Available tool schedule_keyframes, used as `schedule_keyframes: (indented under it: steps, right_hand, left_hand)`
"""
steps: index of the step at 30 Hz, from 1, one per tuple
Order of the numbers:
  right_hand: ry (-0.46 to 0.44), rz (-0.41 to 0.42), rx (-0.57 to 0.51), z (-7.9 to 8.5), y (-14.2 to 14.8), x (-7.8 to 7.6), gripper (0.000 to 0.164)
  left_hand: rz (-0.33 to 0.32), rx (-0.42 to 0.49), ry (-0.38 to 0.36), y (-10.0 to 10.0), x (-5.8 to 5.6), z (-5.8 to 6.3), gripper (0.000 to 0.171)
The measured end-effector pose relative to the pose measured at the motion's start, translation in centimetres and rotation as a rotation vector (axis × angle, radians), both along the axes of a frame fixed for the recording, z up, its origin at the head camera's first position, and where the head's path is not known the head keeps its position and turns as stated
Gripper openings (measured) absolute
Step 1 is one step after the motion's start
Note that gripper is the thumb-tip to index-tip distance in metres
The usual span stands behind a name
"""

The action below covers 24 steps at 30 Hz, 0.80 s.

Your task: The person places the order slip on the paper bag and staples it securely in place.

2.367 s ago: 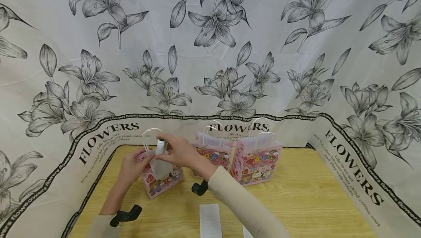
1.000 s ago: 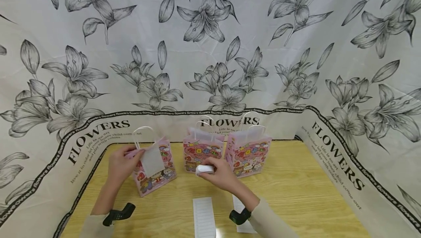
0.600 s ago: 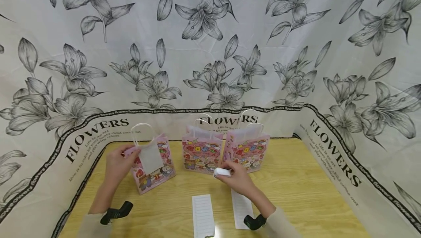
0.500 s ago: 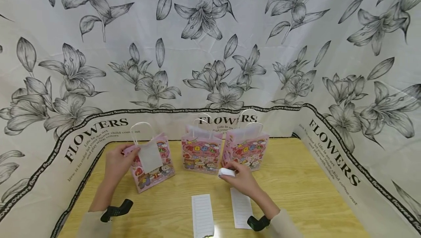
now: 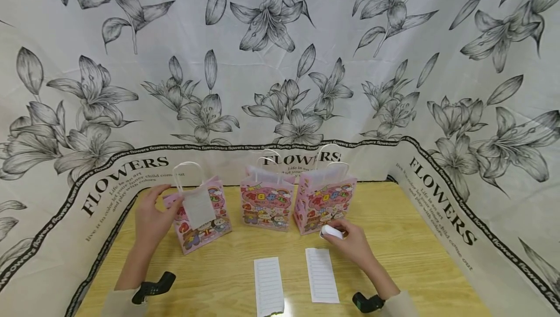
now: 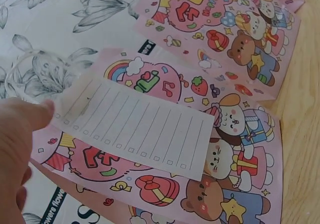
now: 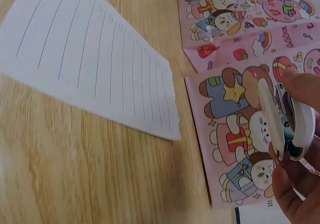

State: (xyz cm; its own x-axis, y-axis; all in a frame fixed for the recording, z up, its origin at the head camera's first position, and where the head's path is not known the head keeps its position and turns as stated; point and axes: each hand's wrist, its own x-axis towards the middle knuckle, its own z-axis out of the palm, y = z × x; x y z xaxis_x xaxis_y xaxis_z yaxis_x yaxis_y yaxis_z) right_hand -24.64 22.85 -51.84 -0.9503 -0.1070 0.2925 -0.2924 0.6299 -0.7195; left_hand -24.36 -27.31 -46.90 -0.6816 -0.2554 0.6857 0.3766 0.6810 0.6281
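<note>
One pink paper bag [image 5: 205, 235] stands at an angle on the wooden counter [image 5: 210, 288], leftmost in a row; a lined paper slip [image 5: 199, 209] hangs down its front from the top edge, covering part of the printed cartoon animals; the left hand [image 5: 153, 216] is at that bag's upper left corner, the thumb in front by the slip's top end, the other fingers partly hidden, so from where I stand I cannot tell whether they grip the bag or merely touch it.

The right hand [image 5: 350, 244] grips a small white stapler [image 5: 331, 232] between thumb and fingers, just in front of the right bag [image 5: 325, 200]; the stapler's two arms stand apart, metal showing between them; a middle bag [image 5: 267, 205] stands upright close beside the right one, with the same bright print.

Nearer the person, two more slips lie flat and apart on the counter, a left slip [image 5: 269, 285] with a ragged lower edge and a right slip [image 5: 322, 275], both ruled in rows; behind everything hangs a white cloth [image 5: 280, 113] printed with grey lilies.
</note>
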Motion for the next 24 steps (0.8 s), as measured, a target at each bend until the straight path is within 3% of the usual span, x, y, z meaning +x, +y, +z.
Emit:
schedule_keyframes:
  steps: [4, 6, 9, 17, 24]
  right_hand:
    - [-0.03, -0.051, 0.014, -0.5, 1.8, 0.2, 0.026]
    - [-0.046, -0.085, 0.026, -0.8, 2.7, 0.2, 0.027]
    - [-0.062, -0.131, 0.038, -1.2, 4.0, 0.3, 0.031]
    - [-0.061, -0.18, 0.039, -2.2, 6.5, 0.8, 0.032]
    - [-0.055, -0.225, 0.047, -3.3, 7.8, 1.2, 0.032]
  left_hand:
    - [0.042, -0.014, 0.199, 0.3, 1.1, 0.2, 0.033]
    - [0.033, -0.032, 0.291, 0.5, 1.6, 0.3, 0.029]
    - [-0.009, -0.059, 0.349, 1.1, 2.3, 0.3, 0.025]
    - [-0.123, -0.149, 0.24, 3.2, 3.8, -1.4, 0.021]
    - [-0.203, -0.154, 0.101, 5.2, 4.4, -3.8, 0.02]
